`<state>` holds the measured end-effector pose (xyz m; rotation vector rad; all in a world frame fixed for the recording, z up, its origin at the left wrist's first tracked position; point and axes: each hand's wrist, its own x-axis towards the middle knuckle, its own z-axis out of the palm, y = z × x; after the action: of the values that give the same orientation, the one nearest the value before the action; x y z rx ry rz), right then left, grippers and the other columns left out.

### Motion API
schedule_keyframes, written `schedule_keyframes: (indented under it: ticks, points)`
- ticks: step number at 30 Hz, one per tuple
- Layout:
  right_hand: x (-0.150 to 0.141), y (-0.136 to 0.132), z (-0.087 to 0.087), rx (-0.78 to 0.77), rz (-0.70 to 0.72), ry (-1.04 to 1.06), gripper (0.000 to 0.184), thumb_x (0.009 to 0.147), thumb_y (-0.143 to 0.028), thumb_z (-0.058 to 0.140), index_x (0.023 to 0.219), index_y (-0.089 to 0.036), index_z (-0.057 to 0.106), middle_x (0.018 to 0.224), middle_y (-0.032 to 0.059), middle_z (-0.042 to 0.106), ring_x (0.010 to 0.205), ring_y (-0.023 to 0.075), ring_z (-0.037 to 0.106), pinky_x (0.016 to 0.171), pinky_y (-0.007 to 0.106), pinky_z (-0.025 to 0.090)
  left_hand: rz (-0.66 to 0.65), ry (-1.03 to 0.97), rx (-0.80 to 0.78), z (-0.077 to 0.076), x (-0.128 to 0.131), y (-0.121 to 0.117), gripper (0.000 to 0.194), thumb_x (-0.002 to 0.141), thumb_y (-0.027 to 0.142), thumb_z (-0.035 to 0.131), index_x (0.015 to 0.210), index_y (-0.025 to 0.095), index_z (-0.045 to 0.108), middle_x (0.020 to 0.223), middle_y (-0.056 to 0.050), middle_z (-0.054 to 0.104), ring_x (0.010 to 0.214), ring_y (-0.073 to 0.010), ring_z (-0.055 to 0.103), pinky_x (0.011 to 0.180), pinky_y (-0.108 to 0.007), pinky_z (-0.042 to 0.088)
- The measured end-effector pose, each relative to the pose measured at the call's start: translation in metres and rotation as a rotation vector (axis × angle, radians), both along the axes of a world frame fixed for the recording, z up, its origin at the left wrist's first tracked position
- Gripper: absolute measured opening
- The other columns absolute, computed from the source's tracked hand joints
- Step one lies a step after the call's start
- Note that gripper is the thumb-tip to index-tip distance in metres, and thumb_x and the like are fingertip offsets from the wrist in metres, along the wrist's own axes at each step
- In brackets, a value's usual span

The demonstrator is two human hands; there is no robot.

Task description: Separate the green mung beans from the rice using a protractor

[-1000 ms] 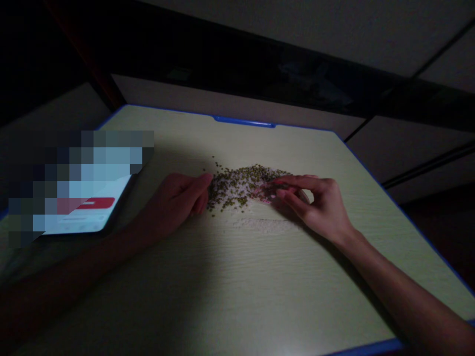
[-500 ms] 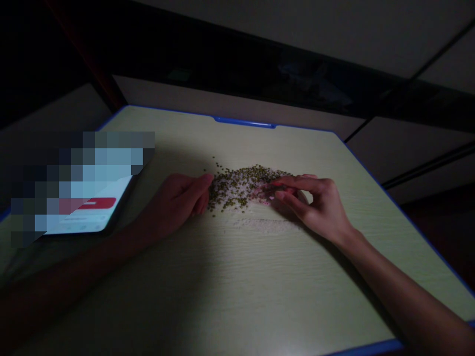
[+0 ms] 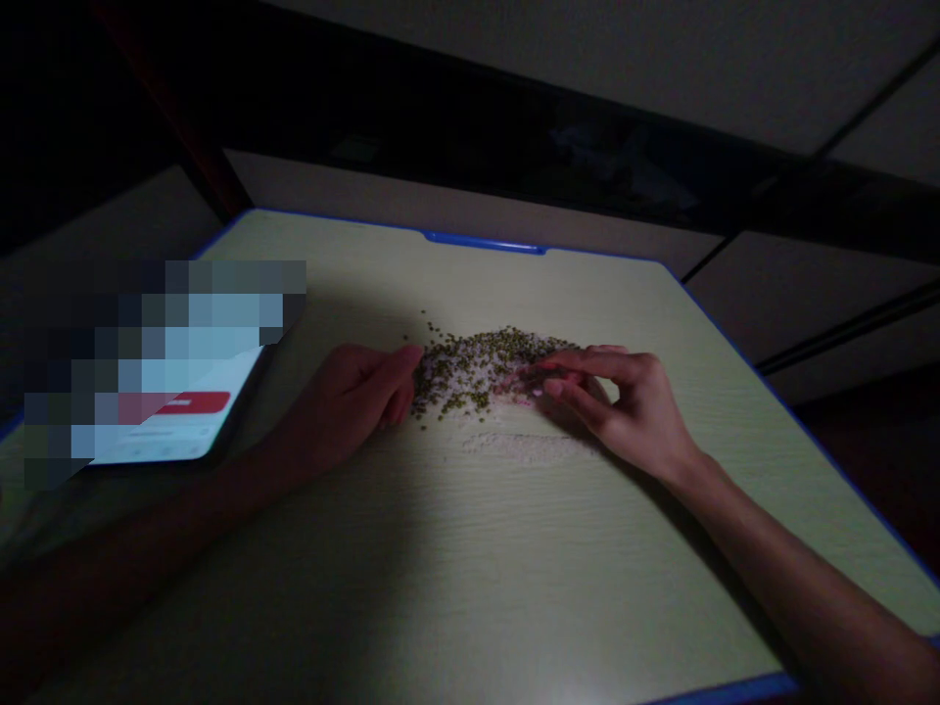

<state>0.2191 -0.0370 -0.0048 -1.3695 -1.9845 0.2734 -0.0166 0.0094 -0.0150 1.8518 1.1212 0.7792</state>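
Observation:
A pile of small green beans, like mung beans, mixed with white grains (image 3: 470, 367) lies mid-table. My left hand (image 3: 359, 397) is closed at the pile's left edge, thumb on top and fingers curled under; whatever it may hold is hidden. On the right side my right hand (image 3: 624, 397) is closed in a pinch, thumb and fingertips close together. A thin see-through piece with pinkish marks (image 3: 518, 382) reaches from those fingertips over the pile; its kind is too dim to tell. In front of the pile is a low strip of pale grains (image 3: 525, 447).
The pale wood-grain table (image 3: 470, 568) has a blue rim with a blue handle piece (image 3: 485, 242) at the far edge. A tablet-like device with a lit, partly blurred screen (image 3: 183, 431) is at the left. Dark-banded pale panels (image 3: 470, 186) stand behind the table.
Both hands and the pile stay nearly where they were. The see-through piece at my right fingertips looks very slightly shifted.

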Motion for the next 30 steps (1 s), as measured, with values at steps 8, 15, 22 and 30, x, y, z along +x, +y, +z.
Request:
schedule_keyframes:
  ticks: [8,15,22,30]
  points:
    - [-0.0025,0.0004,-0.0017,0.008,-0.057,0.031,0.018,0.075,-0.018,0.059,0.085,-0.013,0.072,0.059,0.0029,0.068,0.051,0.0134,0.055,0.053,0.027,0.042,0.002,-0.01,0.018,-0.0006,-0.0003,0.0006,0.052,0.083,0.043,0.035,0.036,0.021,0.039,0.037,0.003,0.043,0.039,-0.0098,0.043,0.049,-0.025,0.035]
    - [-0.0006,0.0007,-0.0012,0.008,-0.025,0.012,0.019,0.076,-0.021,0.059,0.087,-0.014,0.072,0.061,0.0029,0.068,0.053,0.0132,0.056,0.057,0.028,0.043,0.008,-0.005,0.031,-0.0015,0.0002,0.0,0.052,0.083,0.044,0.035,0.036,0.021,0.039,0.036,0.003,0.044,0.038,-0.01,0.044,0.049,-0.025,0.035]
    - [-0.0008,-0.0001,-0.0001,-0.02,-0.023,0.008,0.02,0.076,-0.021,0.057,0.088,-0.015,0.072,0.061,0.0024,0.067,0.054,0.0138,0.056,0.057,0.029,0.042,0.0,0.022,0.011,0.0011,-0.0003,-0.0004,0.052,0.085,0.041,0.034,0.038,0.02,0.04,0.038,0.003,0.044,0.041,-0.01,0.044,0.051,-0.025,0.035]
    - [-0.0006,-0.0005,-0.0002,-0.004,-0.002,0.004,0.019,0.077,-0.021,0.058,0.088,-0.014,0.071,0.062,0.0029,0.068,0.055,0.014,0.056,0.059,0.029,0.041,-0.004,0.02,0.003,0.0026,0.0007,-0.002,0.051,0.084,0.04,0.033,0.037,0.02,0.039,0.038,0.003,0.043,0.04,-0.0097,0.043,0.051,-0.025,0.035]
